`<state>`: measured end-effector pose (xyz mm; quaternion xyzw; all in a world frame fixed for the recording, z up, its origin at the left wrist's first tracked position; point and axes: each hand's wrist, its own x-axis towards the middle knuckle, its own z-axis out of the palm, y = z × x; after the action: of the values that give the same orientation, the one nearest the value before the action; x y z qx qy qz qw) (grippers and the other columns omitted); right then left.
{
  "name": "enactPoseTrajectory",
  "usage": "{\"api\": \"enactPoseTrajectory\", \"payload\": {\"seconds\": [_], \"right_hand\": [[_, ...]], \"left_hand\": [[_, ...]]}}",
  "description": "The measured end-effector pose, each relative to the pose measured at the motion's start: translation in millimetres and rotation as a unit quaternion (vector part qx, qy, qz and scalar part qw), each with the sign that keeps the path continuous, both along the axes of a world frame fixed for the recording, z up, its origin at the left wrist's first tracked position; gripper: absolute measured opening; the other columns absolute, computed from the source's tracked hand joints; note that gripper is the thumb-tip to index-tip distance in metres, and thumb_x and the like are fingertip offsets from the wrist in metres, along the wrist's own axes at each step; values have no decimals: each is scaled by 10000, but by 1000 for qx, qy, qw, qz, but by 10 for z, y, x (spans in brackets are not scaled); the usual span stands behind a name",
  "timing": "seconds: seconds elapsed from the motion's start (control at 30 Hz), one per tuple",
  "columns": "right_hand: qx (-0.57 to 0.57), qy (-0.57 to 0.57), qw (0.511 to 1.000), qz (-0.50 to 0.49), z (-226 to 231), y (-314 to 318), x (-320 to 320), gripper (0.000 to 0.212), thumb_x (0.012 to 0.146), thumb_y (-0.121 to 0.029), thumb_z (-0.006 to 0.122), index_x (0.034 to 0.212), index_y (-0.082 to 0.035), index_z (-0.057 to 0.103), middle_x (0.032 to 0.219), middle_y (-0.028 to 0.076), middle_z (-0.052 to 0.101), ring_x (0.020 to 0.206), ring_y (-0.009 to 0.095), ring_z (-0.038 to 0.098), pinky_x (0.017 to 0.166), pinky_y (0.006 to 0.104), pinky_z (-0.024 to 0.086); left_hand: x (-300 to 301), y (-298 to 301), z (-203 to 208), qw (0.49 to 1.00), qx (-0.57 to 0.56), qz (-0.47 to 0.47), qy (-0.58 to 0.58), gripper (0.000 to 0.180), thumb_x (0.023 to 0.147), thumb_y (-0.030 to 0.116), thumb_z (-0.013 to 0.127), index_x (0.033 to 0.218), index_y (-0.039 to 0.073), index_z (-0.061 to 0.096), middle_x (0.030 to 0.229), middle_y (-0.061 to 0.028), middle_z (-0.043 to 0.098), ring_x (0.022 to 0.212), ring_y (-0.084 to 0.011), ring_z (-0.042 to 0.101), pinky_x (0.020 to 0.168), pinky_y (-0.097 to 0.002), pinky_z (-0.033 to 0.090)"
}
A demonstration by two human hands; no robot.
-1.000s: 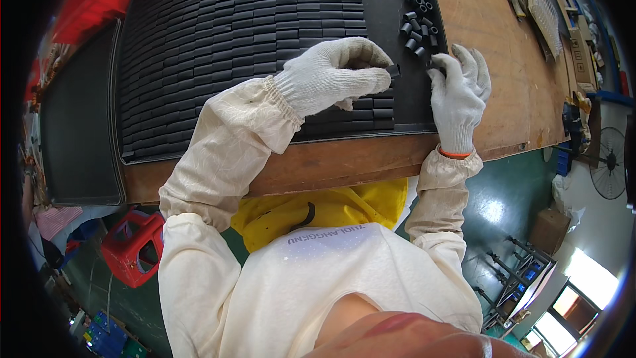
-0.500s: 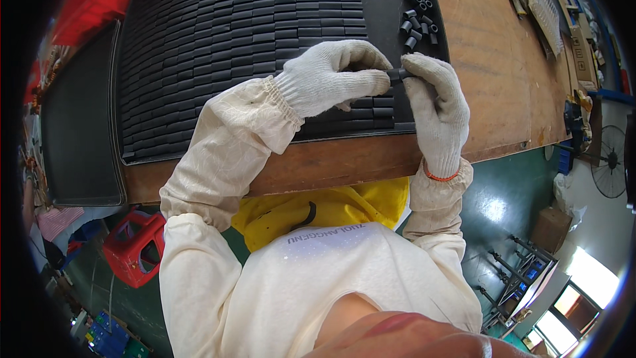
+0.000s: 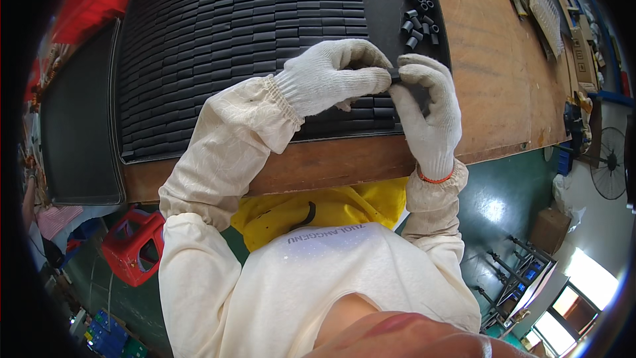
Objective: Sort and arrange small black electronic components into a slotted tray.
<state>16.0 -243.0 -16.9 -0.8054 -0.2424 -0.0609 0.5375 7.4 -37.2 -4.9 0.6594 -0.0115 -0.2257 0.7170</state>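
Both my hands wear white knit gloves and meet above the right part of a black tray (image 3: 384, 16). A short black tube (image 3: 395, 75) sits between them, mostly hidden by the fingertips. My left hand (image 3: 334, 78) pinches its left end between thumb and fingers. My right hand (image 3: 429, 96) is closed on the right end, thumb below and fingers above. Beneath my hands, rows of black tubes (image 3: 258, 33) lie side by side and fill most of the tray. Several loose, shorter black tubes (image 3: 416, 3) are scattered along its right side.
The tray rests on a brown wooden table (image 3: 493, 66). A second black tray (image 3: 79, 126) leans or lies at the left, with red crates (image 3: 93, 3) behind it. A red stool (image 3: 134, 246) stands on the floor at lower left. At the far right is a fan (image 3: 608, 162).
My right hand has moved slightly left, closer to my left hand. Less of the black piece shows between the fingertips. My left hand has barely moved.
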Motion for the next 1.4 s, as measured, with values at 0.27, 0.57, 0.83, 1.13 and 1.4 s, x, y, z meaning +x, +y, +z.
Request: {"api": "enactPoseTrajectory", "payload": {"seconds": [0.27, 0.57, 0.83, 1.13, 1.4], "right_hand": [[-190, -259, 943, -83, -46, -13, 184, 284, 774, -31, 769, 1021, -147, 690, 1015, 20, 694, 1027, 262, 637, 1016, 428, 473], [-289, -272, 918, -26, -148, -44, 273, 254, 826, 5, 669, 1030, -142, 707, 926, 49, 696, 955, 251, 655, 1037, 442, 455], [-257, -226, 939, -37, -125, -56, 176, 288, 818, 12, 669, 1069, -121, 717, 846, 92, 680, 883, 297, 657, 1016, 445, 477], [-253, -250, 933, -52, -175, -27, 146, 299, 823, 15, 684, 1090, -119, 708, 923, 83, 690, 958, 306, 648, 996, 430, 485], [-132, -220, 965, -60, 62, 116, 87, 327, 775, -77, 787, 1093, -120, 723, 1042, 65, 702, 1092, 290, 642, 979, 385, 500]], "left_hand": [[2, -49, -2, 995, 18, 96, -26, 416, 962, 322, 691, 1271, 53, 617, 890, 16, 615, 686, -21, 535, 557, -178, 487], [6, -3, -9, 985, -118, 124, 30, 452, 1016, 328, 608, 1340, 16, 564, 809, 30, 526, 648, -34, 460, 509, -159, 397], [31, 41, -38, 978, -172, 112, 46, 511, 1057, 378, 519, 1341, -46, 536, 818, 10, 540, 659, -38, 470, 487, -145, 394], [44, 73, -165, 967, -233, 92, 42, 623, 1054, 502, 458, 1334, -48, 536, 848, -17, 572, 647, -35, 512, 467, -143, 419], [-21, -15, -48, 978, -188, 64, 68, 810, 953, 723, 442, 1309, 9, 579, 855, -26, 615, 596, -48, 542, 467, -163, 440]]}}
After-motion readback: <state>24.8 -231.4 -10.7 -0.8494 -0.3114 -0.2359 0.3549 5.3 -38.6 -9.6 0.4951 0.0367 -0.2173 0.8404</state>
